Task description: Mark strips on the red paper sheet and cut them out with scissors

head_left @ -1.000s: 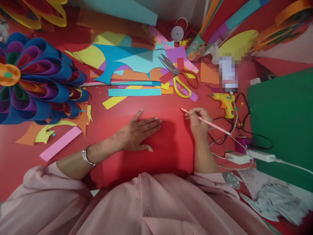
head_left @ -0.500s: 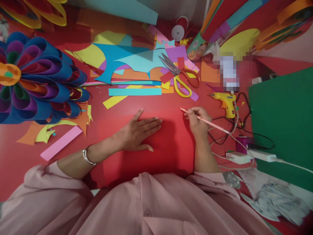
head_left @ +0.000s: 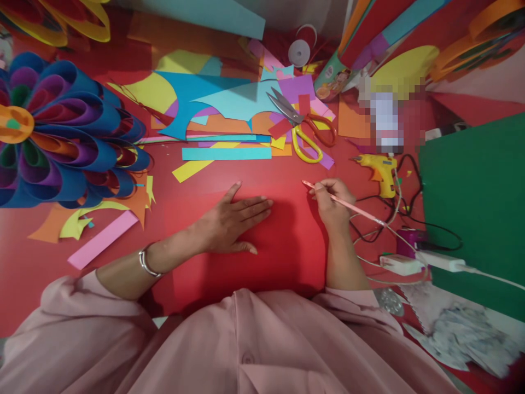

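Left hand (head_left: 229,221) lies palm-down on the red sheet (head_left: 283,246), its fingers (head_left: 256,207) stretched flat and a little spread, gripping nothing, just pressing the paper to the desk (head_left: 287,169). Right hand (head_left: 333,205) sits at the sheet's right side with its fingers (head_left: 324,189) closed round a pink pencil (head_left: 361,212) in a writing grip. The tip points up and left, close to the sheet's far edge, though whether it touches the paper is too fine to tell.

The sheet lies right in front of the person, between both forearms. For a clean mark, I'd say the flat palm matters most: even weight so the sheet can't creep, and the wrist resting on the paper to steady the tip.

Beyond the sheet, a turquoise strip (head_left: 226,154) and the scissors (head_left: 301,128) lie among paper scraps. The glue gun (head_left: 379,169) and its cables (head_left: 410,219) are just beside the pencil hand, close enough that the pencil's back end could snag them
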Demonstrator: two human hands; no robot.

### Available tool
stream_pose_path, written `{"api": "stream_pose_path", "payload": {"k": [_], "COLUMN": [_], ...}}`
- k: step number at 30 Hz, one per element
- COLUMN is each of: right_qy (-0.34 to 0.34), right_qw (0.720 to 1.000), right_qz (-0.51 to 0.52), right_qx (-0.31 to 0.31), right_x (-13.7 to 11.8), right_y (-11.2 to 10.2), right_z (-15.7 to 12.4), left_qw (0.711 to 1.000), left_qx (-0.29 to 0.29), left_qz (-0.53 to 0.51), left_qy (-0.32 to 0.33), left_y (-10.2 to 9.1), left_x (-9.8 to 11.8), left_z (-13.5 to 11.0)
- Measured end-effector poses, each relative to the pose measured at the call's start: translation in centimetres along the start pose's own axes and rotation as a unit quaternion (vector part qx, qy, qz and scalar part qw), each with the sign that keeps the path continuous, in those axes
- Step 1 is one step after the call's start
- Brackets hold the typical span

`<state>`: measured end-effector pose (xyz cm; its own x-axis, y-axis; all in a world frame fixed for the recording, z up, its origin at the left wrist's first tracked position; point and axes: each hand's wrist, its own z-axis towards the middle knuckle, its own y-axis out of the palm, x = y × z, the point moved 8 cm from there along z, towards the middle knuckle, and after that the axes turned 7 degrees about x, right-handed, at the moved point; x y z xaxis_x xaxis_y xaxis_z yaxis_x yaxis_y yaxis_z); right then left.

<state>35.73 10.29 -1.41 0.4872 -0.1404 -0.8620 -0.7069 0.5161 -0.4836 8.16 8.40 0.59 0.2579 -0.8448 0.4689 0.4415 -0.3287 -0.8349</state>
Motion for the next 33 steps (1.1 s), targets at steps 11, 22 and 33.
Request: {"api": "stream_pose_path", "payload": {"k": [11, 22, 33], "right_qy": [0.027, 0.04, 0.021], "right_qw": [0.993, 0.995, 0.998], "right_qz": [0.066, 0.064, 0.036], "right_qx": [0.096, 0.07, 0.048], "right_x": [0.9, 1.0, 1.1], "right_y": [-2.0, -1.5, -1.4], "right_z": [0.8, 1.0, 1.0], "left_qw": [1.0, 1.0, 1.0], "left_qx": [-0.011, -0.017, -0.013], "left_qz": [-0.005, -0.006, -0.001], "left_qy": [-0.008, 0.0, 0.0], "left_y": [0.1, 0.1, 0.0], "left_x": [-0.1, -0.1, -0.1], "left_z": [-0.1, -0.1, 0.0]}}
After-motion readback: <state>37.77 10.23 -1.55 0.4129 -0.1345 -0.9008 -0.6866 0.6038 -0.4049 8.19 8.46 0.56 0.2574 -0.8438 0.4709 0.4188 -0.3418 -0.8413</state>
